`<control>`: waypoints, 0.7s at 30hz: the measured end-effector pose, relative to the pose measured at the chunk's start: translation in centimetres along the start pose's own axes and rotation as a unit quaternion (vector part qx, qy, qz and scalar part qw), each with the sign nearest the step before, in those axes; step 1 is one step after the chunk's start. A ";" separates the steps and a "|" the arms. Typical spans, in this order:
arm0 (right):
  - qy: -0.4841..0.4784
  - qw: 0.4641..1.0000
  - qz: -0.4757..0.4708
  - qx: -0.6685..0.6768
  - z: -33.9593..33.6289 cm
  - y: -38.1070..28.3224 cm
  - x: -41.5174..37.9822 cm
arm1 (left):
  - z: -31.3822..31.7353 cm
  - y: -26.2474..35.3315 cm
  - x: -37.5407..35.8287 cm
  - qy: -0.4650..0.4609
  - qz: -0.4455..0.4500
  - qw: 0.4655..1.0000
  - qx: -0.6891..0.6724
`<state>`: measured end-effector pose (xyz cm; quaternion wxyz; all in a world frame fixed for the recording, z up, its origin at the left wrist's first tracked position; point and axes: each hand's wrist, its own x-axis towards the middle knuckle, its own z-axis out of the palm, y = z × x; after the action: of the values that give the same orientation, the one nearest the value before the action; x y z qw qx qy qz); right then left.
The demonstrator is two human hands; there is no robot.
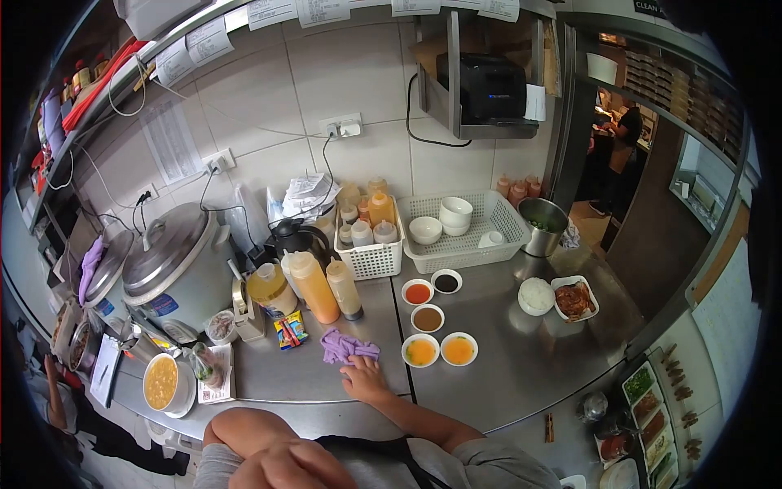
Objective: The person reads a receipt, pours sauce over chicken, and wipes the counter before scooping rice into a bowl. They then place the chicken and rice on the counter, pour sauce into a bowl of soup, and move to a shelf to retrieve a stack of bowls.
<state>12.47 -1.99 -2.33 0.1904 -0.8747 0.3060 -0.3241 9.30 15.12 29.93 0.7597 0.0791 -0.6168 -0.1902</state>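
My right hand reaches in from the right and lies on the steel counter, fingers stretched and slightly apart. Its fingertips meet the near edge of a crumpled purple cloth. My left hand is raised close to the camera at the bottom; its fingers do not show clearly. Beyond the cloth stand squeeze bottles and a small colourful packet. To the right are two bowls of orange-yellow liquid and small dishes of red sauce, brown sauce and dark sauce.
A bowl of soup stands left, below large lidded cookers. Baskets of bottles and white bowls line the wall. Rice and a dish of reddish food sit right. Other people are left and beyond the doorway.
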 end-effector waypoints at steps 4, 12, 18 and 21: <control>0.000 1.000 0.000 0.005 -0.2 -0.1 0.1 | -0.3 -1.2 1.6 -0.113 0.041 0.992 -0.040; 0.012 1.000 -0.002 0.008 -0.4 -0.1 0.1 | -2.4 -2.9 5.2 -0.343 0.002 0.928 -0.143; 0.013 1.000 0.000 0.013 -0.5 -0.2 0.0 | -2.7 -3.3 5.3 -0.381 -0.014 0.903 -0.198; 0.015 1.000 0.000 0.013 -0.3 0.0 0.0 | -2.9 -3.0 5.0 -0.383 -0.006 0.910 -0.161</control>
<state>12.29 -2.04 -2.06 0.1968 -0.8675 0.3045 -0.3407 12.40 10.15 32.71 0.4664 -0.1199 -0.8209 -0.3069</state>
